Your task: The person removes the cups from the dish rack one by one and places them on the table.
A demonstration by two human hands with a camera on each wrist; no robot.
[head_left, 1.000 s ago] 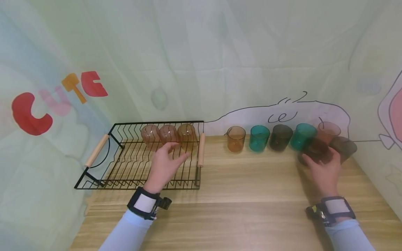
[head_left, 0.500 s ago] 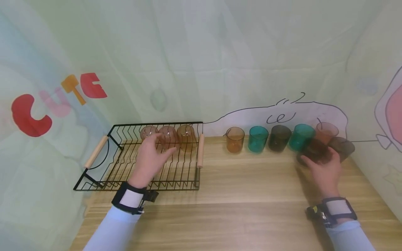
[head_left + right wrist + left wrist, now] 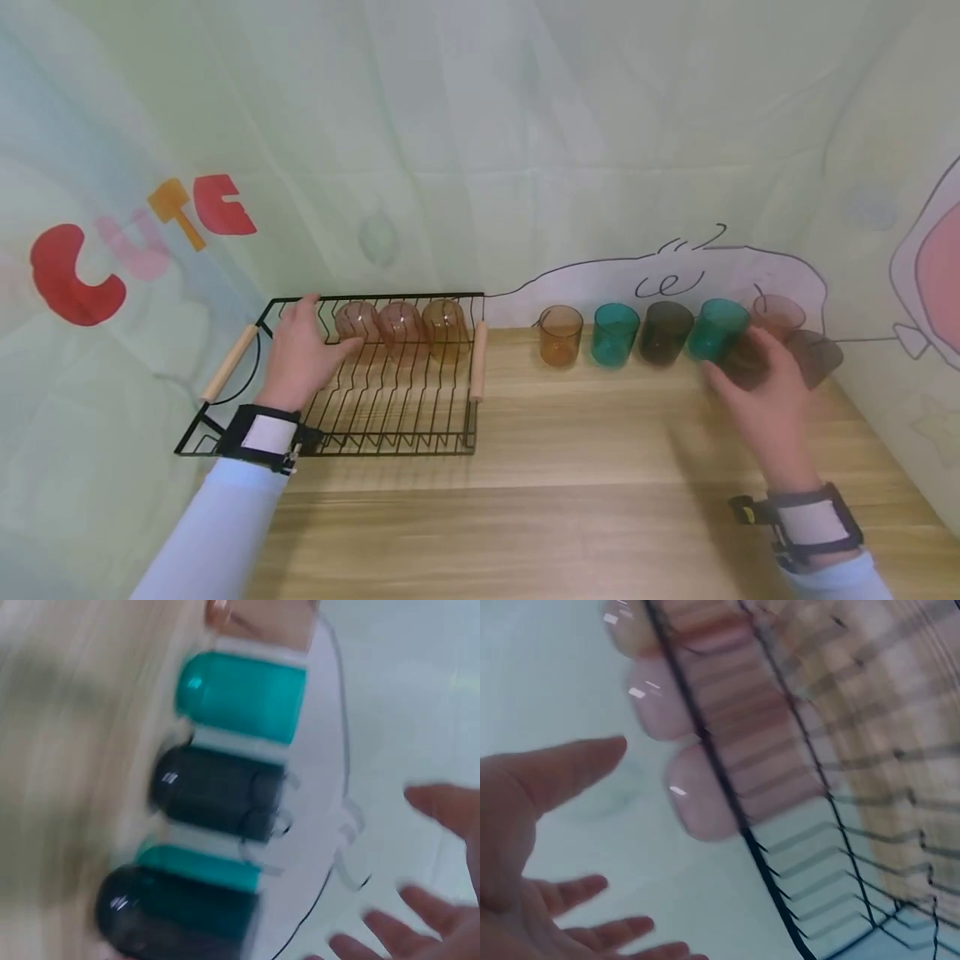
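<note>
My left hand (image 3: 300, 354), fingers apart, hovers over the left part of a black wire rack (image 3: 375, 454). Beside its thumb, two pink glasses (image 3: 360, 325) and an amber glass (image 3: 446, 329) stand upside down along the rack's back. In the left wrist view the fingers (image 3: 577, 769) hold nothing. My right hand (image 3: 772, 408) is spread above a dark glass (image 3: 176, 915) that stands before the row on the table. The right wrist view shows its fingers (image 3: 442, 806) apart from the glasses. Part of that dark glass is hidden in the head view.
Along the wall stand an orange glass (image 3: 560, 337), two teal glasses (image 3: 615, 335), a dark glass (image 3: 665, 333) and a pinkish glass (image 3: 780, 315). Another dark glass (image 3: 816, 358) is at the far right. Wooden handles (image 3: 478, 362) edge the rack. A printed curtain (image 3: 480, 150) hangs behind.
My left hand has moved left across the rack, from near the amber glass to beyond the pink ones. My right hand has let go of the dark glass and risen slightly.
</note>
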